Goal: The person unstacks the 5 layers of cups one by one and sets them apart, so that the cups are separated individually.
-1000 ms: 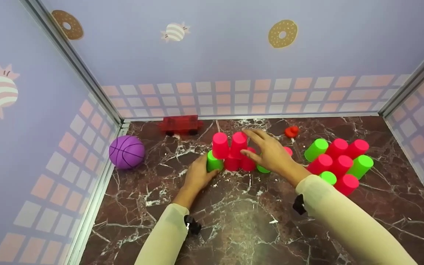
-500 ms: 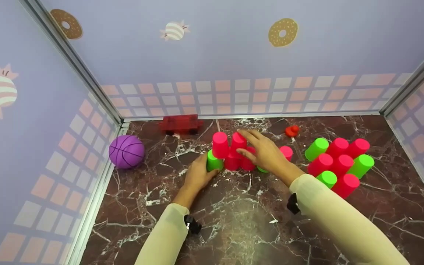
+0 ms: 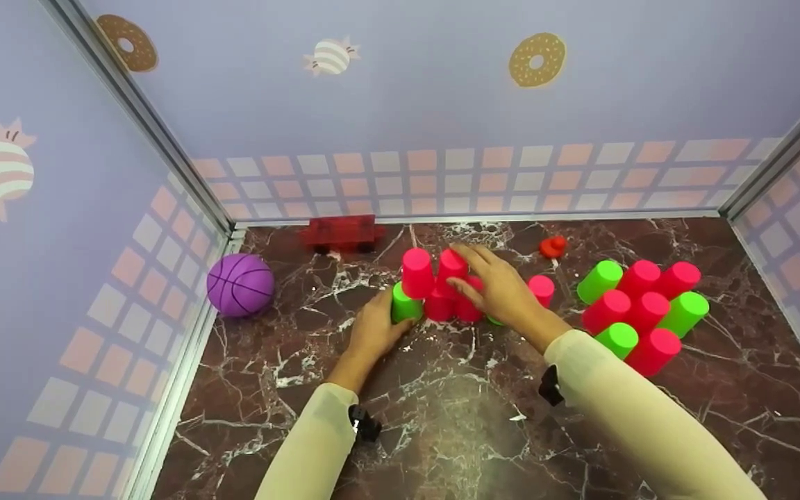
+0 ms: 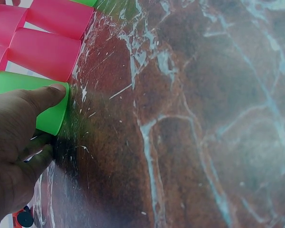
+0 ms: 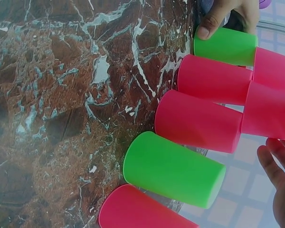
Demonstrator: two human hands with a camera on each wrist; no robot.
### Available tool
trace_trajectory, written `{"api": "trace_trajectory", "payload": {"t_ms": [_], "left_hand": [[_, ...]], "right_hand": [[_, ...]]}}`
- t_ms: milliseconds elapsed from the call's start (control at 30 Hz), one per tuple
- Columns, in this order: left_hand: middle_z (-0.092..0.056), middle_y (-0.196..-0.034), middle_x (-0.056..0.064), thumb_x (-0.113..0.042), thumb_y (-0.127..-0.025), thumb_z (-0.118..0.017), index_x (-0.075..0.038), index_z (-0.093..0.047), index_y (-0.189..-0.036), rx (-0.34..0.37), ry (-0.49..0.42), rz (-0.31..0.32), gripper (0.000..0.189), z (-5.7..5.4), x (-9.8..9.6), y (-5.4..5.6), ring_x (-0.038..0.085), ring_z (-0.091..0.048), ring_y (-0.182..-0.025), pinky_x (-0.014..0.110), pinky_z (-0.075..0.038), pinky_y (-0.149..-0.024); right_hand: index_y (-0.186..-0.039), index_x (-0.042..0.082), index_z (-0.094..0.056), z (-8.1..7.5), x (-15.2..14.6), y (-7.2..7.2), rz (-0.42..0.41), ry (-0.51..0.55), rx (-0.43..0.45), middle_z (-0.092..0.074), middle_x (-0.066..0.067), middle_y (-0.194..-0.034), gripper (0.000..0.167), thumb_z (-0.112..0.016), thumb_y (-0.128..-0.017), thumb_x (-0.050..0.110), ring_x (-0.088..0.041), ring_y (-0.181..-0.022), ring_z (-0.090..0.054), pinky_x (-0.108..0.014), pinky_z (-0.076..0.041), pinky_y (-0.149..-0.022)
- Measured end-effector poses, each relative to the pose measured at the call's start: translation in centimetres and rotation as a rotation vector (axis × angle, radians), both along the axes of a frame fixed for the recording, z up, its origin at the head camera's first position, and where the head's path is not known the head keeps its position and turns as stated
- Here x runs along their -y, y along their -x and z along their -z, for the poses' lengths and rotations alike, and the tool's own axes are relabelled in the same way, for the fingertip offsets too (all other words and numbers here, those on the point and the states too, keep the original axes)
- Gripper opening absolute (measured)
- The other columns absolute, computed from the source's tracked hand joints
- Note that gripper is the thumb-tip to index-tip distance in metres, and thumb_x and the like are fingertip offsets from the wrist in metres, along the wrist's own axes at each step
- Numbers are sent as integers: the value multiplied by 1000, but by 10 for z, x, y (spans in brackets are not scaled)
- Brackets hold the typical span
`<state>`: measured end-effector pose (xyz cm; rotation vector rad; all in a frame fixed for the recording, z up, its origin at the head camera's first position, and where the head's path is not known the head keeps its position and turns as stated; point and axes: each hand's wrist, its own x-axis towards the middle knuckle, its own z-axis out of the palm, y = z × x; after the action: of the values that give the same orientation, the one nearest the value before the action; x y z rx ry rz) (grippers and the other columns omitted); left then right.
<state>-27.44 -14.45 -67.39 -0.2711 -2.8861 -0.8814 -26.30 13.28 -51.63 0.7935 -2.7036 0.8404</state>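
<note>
My left hand (image 3: 373,325) holds the green cup (image 3: 405,304) at the left end of a row of upside-down cups. Its thumb lies on the front of that cup, the fingers behind it, as the left wrist view shows. Two pink cups stand on top of the row, a left one (image 3: 417,273) and a right one (image 5: 268,111). Against the right one, my right hand (image 3: 503,288) rests with extended fingers, partly covering it. Along the bottom, a pink cup (image 5: 213,78), another pink cup (image 5: 199,121), a green cup (image 5: 173,168) and a pink cup (image 5: 145,211) follow the held one.
Several pink and green cups (image 3: 647,310) stand grouped at the right. A purple ball (image 3: 240,285) sits by the left wall. Toward the back wall lie a red toy vehicle (image 3: 342,233) and a small red object (image 3: 553,247).
My right hand has moved slightly left, up against the upper right pink cup, uncovering more of the row's end pink cup. The left hand keeps its hold on the green cup.
</note>
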Motion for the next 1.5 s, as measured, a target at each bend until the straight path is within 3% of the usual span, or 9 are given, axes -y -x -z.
{"api": "trace_trajectory", "payload": {"t_ms": [133,300,367,667,900,1133,1400,1500], "left_hand": [[-76,-132,11,-41,-90,-91,-13,-61,-150,-7,-2,1,73,-1,-1,-1,34,-77,-117,54,-62,-100],[-76,-131,12,-42,-91,-90,-15,-61,-150,-3,3,-1,72,0,-2,0,35,-77,-116,54,-63,-99],[-77,-131,12,-42,-90,-90,-15,-61,-150,-10,-2,2,72,1,-2,1,35,-77,-116,55,-63,-99],[-77,-128,14,-38,-89,-92,-10,-62,-149,-70,-6,14,72,2,0,1,36,-77,-112,56,-63,-96],[-76,-132,14,-38,-90,-91,-11,-61,-150,-38,-2,16,72,0,0,0,37,-77,-117,56,-62,-100],[-76,-133,12,-40,-90,-91,-13,-62,-151,-26,-5,12,73,-1,0,1,35,-76,-118,56,-62,-101],[-77,-130,12,-38,-88,-92,-13,-63,-148,-44,-20,12,71,-2,0,0,36,-77,-116,57,-62,-99],[-77,-130,13,-38,-89,-92,-11,-63,-147,-55,-22,17,71,-2,-1,-1,36,-77,-115,57,-62,-98]], "right_hand": [[-161,9,-54,-1,-4,-1,-10,19,-21,-66,-20,-145,64,-76,-106,31,-42,-114,-76,-58,-62,-104],[-157,5,-57,-3,-11,-1,-37,62,-96,-69,-20,-134,62,-80,-103,24,-31,-84,-71,-49,-64,-82],[-156,4,-58,-4,-15,-2,-43,74,-119,-69,-20,-133,61,-81,-102,22,-29,-80,-68,-48,-63,-78],[-159,8,-56,-14,-35,-7,0,27,-83,-69,-16,-136,63,-79,-103,27,-26,-86,-71,-52,-63,-85],[-157,6,-57,-22,-58,-12,20,18,-111,-68,-16,-128,64,-81,-101,25,-30,-83,-64,-50,-63,-81],[-158,6,-58,-26,-89,-21,50,27,-131,-70,-18,-131,68,-84,-98,23,-37,-95,-74,-56,-64,-90],[-153,3,-61,-24,-126,-30,64,30,-229,-71,-15,-121,67,-88,-93,14,-21,-84,-66,-37,-59,-69],[-152,3,-62,-24,-138,-35,65,27,-259,-71,-15,-118,67,-89,-91,13,-23,-86,-69,-34,-59,-70]]}}
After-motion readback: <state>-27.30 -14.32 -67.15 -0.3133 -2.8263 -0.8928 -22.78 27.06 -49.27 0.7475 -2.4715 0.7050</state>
